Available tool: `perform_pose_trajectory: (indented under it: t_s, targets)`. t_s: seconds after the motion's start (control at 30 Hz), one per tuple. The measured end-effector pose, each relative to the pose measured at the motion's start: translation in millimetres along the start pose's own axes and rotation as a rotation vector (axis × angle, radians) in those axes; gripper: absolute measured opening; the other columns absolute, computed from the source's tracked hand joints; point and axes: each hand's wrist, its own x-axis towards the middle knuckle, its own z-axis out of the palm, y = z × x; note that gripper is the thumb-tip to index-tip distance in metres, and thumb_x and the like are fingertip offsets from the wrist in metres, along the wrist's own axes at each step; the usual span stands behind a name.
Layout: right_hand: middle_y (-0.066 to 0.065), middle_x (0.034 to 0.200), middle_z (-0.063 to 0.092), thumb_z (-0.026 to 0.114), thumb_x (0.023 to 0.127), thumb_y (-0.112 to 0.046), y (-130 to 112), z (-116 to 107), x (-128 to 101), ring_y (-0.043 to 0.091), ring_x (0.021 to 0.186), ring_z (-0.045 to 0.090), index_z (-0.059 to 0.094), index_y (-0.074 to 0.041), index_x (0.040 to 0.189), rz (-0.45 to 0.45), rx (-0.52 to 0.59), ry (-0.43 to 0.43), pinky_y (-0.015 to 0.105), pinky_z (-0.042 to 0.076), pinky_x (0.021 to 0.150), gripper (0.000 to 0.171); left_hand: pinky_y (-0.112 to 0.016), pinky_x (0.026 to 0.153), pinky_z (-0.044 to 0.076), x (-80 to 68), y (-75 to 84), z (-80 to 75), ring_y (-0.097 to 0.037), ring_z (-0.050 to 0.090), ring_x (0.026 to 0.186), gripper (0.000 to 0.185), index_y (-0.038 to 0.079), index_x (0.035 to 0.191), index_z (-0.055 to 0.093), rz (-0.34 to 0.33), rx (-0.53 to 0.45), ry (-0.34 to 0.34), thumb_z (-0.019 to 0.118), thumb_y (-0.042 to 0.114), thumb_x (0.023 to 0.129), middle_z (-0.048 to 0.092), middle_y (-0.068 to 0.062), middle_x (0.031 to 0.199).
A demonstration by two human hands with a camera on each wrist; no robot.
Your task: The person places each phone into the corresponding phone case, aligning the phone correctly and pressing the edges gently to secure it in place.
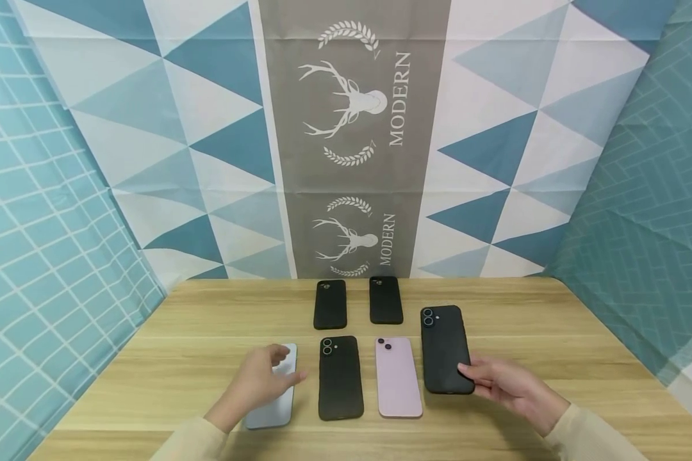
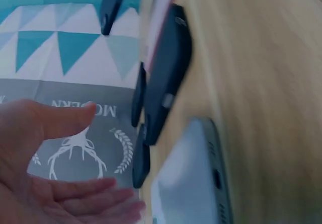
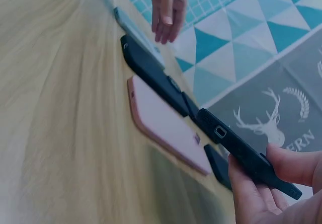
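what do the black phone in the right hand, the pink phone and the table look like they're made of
Black phone, held by the right hand: looks like a matte, rubbery case, since it shows no glare; possibly silicone. Pink phone: smooth back with a soft sheen, glass or plastic, hard to say. Table: pale wood-grain surface, likely laminate rather than solid wood.

Staged recording booth, not a lived-in room: a wood-grain bench [image 1: 553, 333] boxed in on 3 sides by hung cloths, i.e. a triangle-print backdrop [image 1: 150, 128] w/ a grey "MODERN" deer banner [image 1: 352, 128] at centre and teal grid-pattern sheets [image 1: 40, 256] left & right. Phones laid out in rows on the bench.
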Motion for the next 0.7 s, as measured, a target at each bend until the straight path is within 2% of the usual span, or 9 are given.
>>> perform_pose_trajectory:
  t_s: [0.1,0.23,0.33,0.4,0.47,0.57,0.7]
  targets:
    - [-0.002,0.102,0.072,0.059,0.095,-0.012,5,-6,-4,0.007,0.094,0.069,0.036,0.02,0.136,0.012,0.014,0.006,0.024,0.057,0.086,0.057,-0.052,0.09,0.054,-1.9,-5.9,3.4,-0.044,0.061,0.109,0.068,-0.012,0.118,0.058,-0.002,0.124,0.014,0.081,0.034,0.075,0.063,-0.031,0.116]
    - [-0.002,0.102,0.072,0.059,0.095,-0.013,8,-11,-7,0.007,0.095,0.069,0.046,0.015,0.132,0.027,0.022,-0.007,0.024,0.057,0.087,0.048,-0.053,0.088,0.054,-3.3,-13.0,10.3,-0.045,0.063,0.105,0.074,-0.017,0.119,0.054,-0.013,0.199,0.052,0.083,0.033,0.072,0.061,-0.036,0.115]
    - [-0.002,0.102,0.073,0.061,0.094,-0.013,10,-13,-8,0.008,0.095,0.07,0.054,0.011,0.128,0.04,0.017,-0.008,0.024,0.057,0.086,0.042,-0.044,0.075,0.059,-4.6,-16.7,15.1,-0.034,0.067,0.085,0.073,-0.02,0.111,0.056,-0.012,0.248,0.079,0.086,0.032,0.068,0.065,-0.032,0.099]
    - [-0.002,0.103,0.073,0.062,0.094,-0.014,11,-14,-9,0.009,0.095,0.07,0.053,0.012,0.128,0.05,0.013,-0.011,0.024,0.057,0.087,0.044,-0.037,0.065,0.058,-5.7,-17.8,17.2,-0.025,0.062,0.072,0.071,-0.02,0.103,0.058,-0.002,0.284,0.097,0.087,0.031,0.065,0.065,-0.027,0.087]
    - [-0.001,0.103,0.073,0.062,0.094,-0.014,13,-16,-10,0.009,0.096,0.07,0.049,0.015,0.13,0.058,0.008,-0.01,0.025,0.057,0.087,0.048,-0.032,0.058,0.055,-6.7,-17.9,18.5,-0.019,0.055,0.064,0.067,-0.019,0.096,0.059,0.002,0.305,0.108,0.088,0.031,0.063,0.063,-0.022,0.078]
    - [-0.001,0.105,0.072,0.061,0.094,-0.015,17,-21,-11,0.008,0.097,0.069,0.042,0.018,0.133,0.072,0.01,-0.004,0.026,0.057,0.088,0.055,-0.03,0.055,0.052,-7.8,-16.5,19.3,-0.018,0.053,0.062,0.063,-0.018,0.093,0.059,-0.001,0.313,0.11,0.088,0.029,0.063,0.062,-0.019,0.075]
    - [-0.002,0.104,0.073,0.062,0.094,-0.014,23,-27,-14,0.007,0.095,0.069,0.044,0.018,0.132,0.091,0.006,0.026,0.026,0.057,0.087,0.053,-0.028,0.052,0.05,-7.1,-13.8,19.2,-0.018,0.053,0.061,0.06,-0.017,0.091,0.06,-0.02,0.307,0.096,0.088,0.028,0.063,0.061,-0.018,0.073]
